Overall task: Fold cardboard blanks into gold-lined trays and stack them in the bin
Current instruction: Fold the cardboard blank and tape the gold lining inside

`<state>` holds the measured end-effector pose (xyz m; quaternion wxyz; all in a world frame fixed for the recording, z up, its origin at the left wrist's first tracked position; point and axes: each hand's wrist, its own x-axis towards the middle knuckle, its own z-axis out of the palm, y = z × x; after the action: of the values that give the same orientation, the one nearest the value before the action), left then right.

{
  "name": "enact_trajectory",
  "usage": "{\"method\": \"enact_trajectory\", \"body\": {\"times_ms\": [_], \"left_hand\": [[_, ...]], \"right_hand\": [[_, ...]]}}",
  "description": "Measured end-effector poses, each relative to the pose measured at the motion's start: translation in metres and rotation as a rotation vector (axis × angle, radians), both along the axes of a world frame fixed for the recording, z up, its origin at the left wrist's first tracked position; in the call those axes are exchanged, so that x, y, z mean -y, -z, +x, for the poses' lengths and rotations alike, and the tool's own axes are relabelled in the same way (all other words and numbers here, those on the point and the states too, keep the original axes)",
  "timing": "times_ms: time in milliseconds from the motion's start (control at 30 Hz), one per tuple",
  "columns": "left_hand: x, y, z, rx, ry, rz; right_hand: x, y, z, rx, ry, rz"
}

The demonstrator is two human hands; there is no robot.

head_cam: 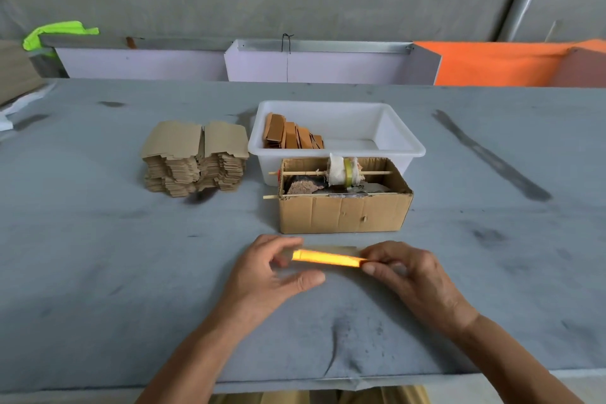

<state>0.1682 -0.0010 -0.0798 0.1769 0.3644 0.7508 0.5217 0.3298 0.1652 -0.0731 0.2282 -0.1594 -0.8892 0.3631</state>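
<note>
Two hands (272, 272), one tray (328, 257), one white bin (337, 128), one cardboard box (342, 211), one stack of blanks (195, 159).

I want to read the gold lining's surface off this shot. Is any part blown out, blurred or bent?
Head view: the gold lining between the left hand and right hand glares to a featureless yellow-orange; the left fingers look slightly motion-blurred; the wide lens bows the table edge.
</note>
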Motion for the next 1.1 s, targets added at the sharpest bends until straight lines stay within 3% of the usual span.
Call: {"method": "enact_trajectory", "body": {"times_ms": [67,200,367,500,667,933,1100], "left_hand": [[-0.005,-0.003,0.002,0.111,-0.055,0.099],[-0.019,-0.015,0.006,0.27,-0.089,0.265],[-0.034,-0.026,0.011,0.523,-0.201,0.297],[-0.038,-0.028,0.013,0.645,-0.243,0.302],[-0.038,-0.028,0.019,0.641,-0.224,0.387],[-0.036,-0.027,0.02,0.688,-0.111,0.476],[-0.037,-0.03,0.021,0.658,-0.113,0.426]], "right_hand": [[-0.004,-0.006,-0.001,-0.056,0.034,-0.203],[-0.005,-0.016,-0.006,-0.179,0.102,-0.371],[-0.005,-0.029,-0.004,-0.326,0.304,-0.572],[0.0,-0.031,0.003,-0.29,0.495,-0.629],[0.015,-0.036,-0.001,-0.216,0.559,-0.538],[0.02,-0.048,-0.002,-0.166,0.384,-0.899],[0.022,-0.047,-0.004,-0.123,0.345,-0.911]]}}
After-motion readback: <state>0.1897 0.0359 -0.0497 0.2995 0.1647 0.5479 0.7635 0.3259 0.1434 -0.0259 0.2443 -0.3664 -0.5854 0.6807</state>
